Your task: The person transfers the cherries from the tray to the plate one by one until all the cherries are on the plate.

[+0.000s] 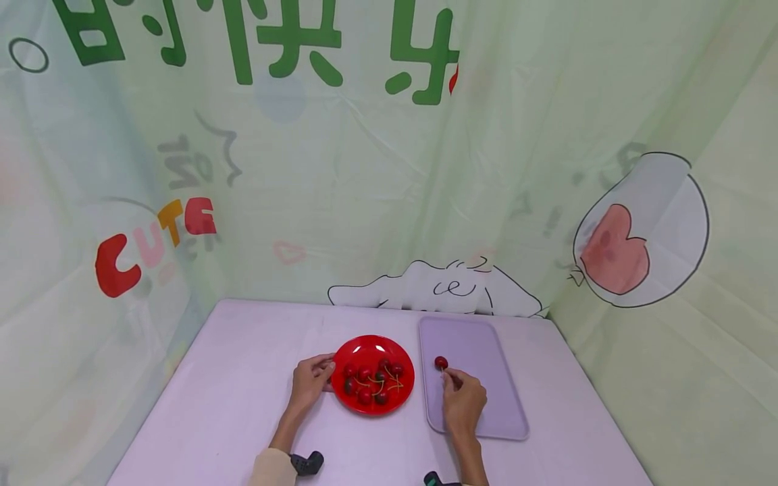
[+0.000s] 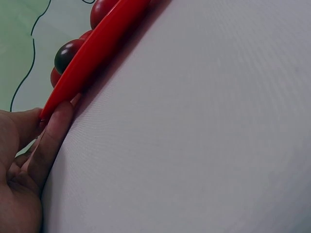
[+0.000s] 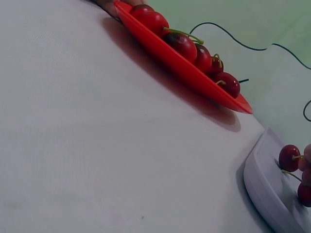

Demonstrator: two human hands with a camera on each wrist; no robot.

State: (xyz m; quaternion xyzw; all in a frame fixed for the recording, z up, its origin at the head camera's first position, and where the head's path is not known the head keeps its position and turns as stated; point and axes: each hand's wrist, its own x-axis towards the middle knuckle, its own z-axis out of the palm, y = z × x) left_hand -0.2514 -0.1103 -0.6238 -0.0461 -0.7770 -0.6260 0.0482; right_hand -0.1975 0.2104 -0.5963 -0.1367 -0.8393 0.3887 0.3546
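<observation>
A round red plate (image 1: 372,345) holds several dark red cherries (image 1: 365,395) with green stems. At its left rim my left hand (image 1: 308,383) pinches the edge, thumb on top and fingers beneath, as the left wrist view shows for the plate (image 2: 97,53). Over the lilac tray (image 1: 486,351), my right hand (image 1: 464,403) pinches the stem of one cherry (image 1: 440,363) near the tray's left side. In the right wrist view that cherry (image 3: 289,158) is by the fingertips (image 3: 307,158), and a second cherry (image 3: 304,194) shows lower, partly cut off by the frame edge.
The plate stands left of the tray on a pale table (image 1: 243,378). A printed curtain (image 1: 365,202) hangs behind the table and along both sides. Dark wrist straps (image 1: 307,464) sit on both forearms.
</observation>
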